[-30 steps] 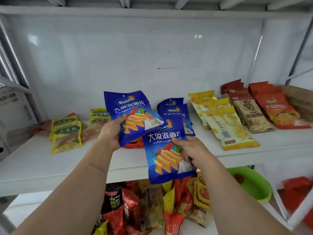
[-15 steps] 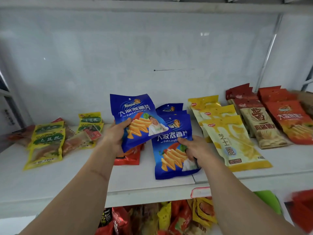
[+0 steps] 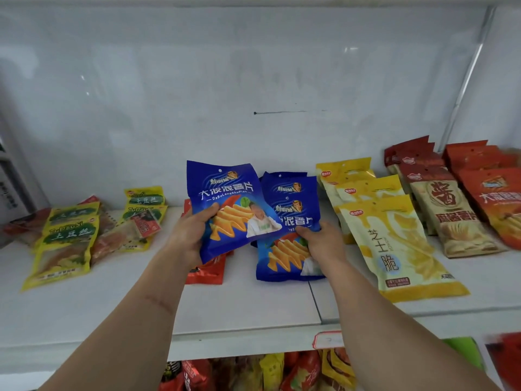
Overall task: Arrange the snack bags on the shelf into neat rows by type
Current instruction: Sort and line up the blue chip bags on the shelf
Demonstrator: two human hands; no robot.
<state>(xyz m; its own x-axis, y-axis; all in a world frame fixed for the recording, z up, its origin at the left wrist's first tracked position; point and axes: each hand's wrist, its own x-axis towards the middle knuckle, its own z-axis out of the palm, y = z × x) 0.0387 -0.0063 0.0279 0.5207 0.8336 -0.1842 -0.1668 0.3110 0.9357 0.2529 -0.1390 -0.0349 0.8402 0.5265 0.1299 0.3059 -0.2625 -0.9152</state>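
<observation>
My left hand point(image 3: 191, 235) grips a blue chip bag point(image 3: 225, 198), held tilted above the white shelf point(image 3: 248, 311). My right hand point(image 3: 318, 241) presses on a second blue chip bag point(image 3: 282, 261), which lies flat on the shelf at the front of a short row of blue bags point(image 3: 290, 190). A red bag point(image 3: 208, 270) lies under the bag my left hand holds. Right of the blue row lies a row of yellow bags point(image 3: 394, 249).
Yellow-green bags point(image 3: 67, 241) lie mixed with clear packets at the shelf's left. Brown-and-red bags point(image 3: 451, 218) and orange-red bags point(image 3: 499, 198) fill the far right. More loose snack bags point(image 3: 270, 373) sit on the lower shelf, beside a green basin point(image 3: 465, 351).
My right hand has carried its blue bag up from below the shelf edge and laid it on the shelf in front of the blue row. My left hand still holds its bag.
</observation>
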